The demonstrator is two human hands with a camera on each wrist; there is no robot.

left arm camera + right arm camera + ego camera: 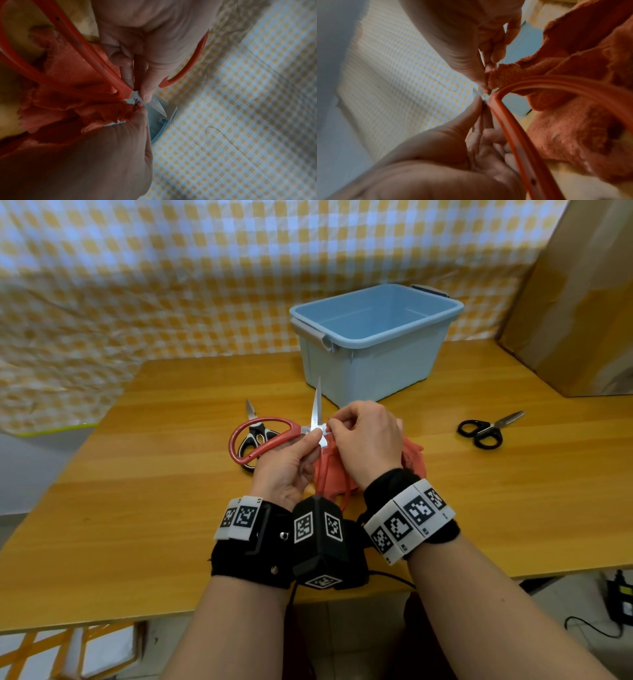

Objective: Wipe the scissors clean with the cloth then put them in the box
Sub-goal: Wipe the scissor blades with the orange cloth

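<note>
**Wiping red scissors, box not yet loaded**

Head view: holding red-handled scissors above the table, blade tip pointing to 12 o'clock. Left hand pinching at the pivot, thumb on the metal. Right hand at 3 o'clock of the blades, fingers curled round a corner of the orange cloth, pressing it against the blade base. Rest of cloth bunched on the table under both hands. Blue box at 12 to 1 o'clock, well apart, nothing visible inside. Black-and-grey scissors lying under the red handle loop at 9 o'clock; black scissors at 3 o'clock, near the table's right side.

Left wrist view: thumb tip clamped on the steel just past the pivot, red handle loops running back either side of the palm. Cloth corner touching the blade base, pinched by the other hand. Box rim just beyond the blade tip.

Right wrist view: blurred. Cloth edge gripped between thumb and fingertips, meeting the pivot. Cannot tell how clean the blade is.

Judgement: first pair mid-wipe, nothing boxed. Left: finish the wipe, drop in box, likely same for the other two pairs.
</note>
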